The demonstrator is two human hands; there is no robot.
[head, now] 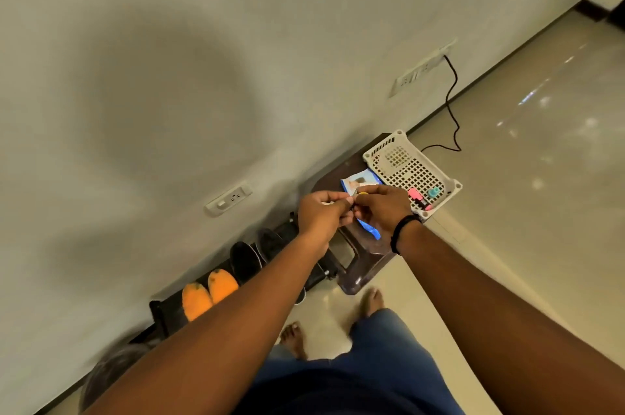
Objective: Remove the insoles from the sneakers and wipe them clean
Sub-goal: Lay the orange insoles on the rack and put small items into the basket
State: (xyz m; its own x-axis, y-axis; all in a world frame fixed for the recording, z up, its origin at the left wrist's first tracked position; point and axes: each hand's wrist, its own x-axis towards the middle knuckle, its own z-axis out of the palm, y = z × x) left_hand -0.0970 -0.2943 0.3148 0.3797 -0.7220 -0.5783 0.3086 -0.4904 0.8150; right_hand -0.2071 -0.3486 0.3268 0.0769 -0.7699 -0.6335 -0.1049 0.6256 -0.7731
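Observation:
A blue and white pack of wipes (361, 181) is held above a dark brown plastic stool (363, 257). My right hand (382, 208) grips the pack from the right, its lower end showing below my wrist. My left hand (321, 213) pinches something small and white at the pack's opening. Both hands meet fingertip to fingertip. On a low dark rack along the wall sit a pair of orange shoes (208, 292) and a pair of black sneakers (257, 254), left of the stool. Insoles are not visible.
A white perforated basket (411, 167) rests on the stool's far side with small pink and teal items in its corner. A black cable (451, 103) runs from a wall socket to the glossy floor. My bare feet stand near the stool.

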